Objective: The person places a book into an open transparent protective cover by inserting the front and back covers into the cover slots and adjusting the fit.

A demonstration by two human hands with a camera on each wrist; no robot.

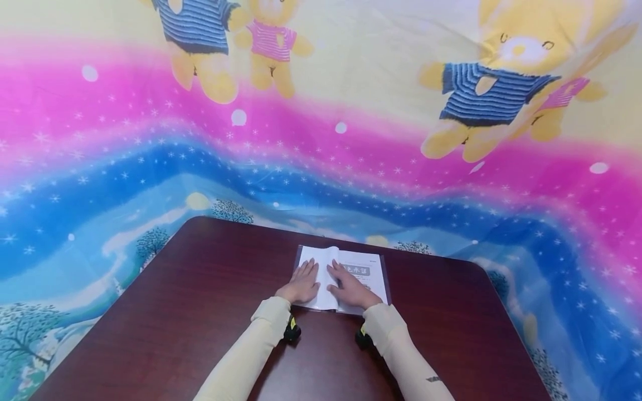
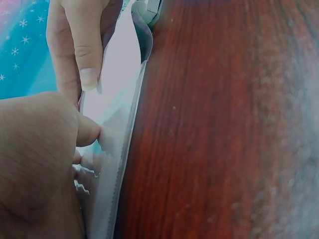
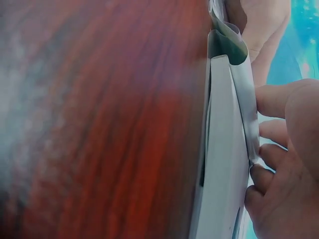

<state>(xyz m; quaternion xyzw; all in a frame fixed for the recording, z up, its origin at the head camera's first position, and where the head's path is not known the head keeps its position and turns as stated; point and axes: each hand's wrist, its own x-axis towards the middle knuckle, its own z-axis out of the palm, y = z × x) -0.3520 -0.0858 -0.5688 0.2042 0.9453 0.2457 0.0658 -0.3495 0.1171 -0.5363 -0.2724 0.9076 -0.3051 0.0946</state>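
An open book [image 1: 376, 278] in a clear plastic cover lies near the far edge of the dark wood table. My left hand [image 1: 300, 283] rests on its blank left side, fingers extended. On the printed right page, with a grey title box, my right hand [image 1: 349, 287] presses with its fingers spread, close to the fold. The left wrist view shows the left thumb on the shiny plastic cover [image 2: 102, 194]. From the right wrist view the thick page block [image 3: 224, 134] is seen end-on, right fingertips touching the cover's upper face and the cover bulging at the spine.
The reddish-brown table [image 1: 200, 317] has rounded far corners. Behind and beside it hangs a printed cloth [image 1: 351, 150] with bears and snowflakes. Black wrist cameras [image 1: 292, 329] sit under both cuffs, just above the table.
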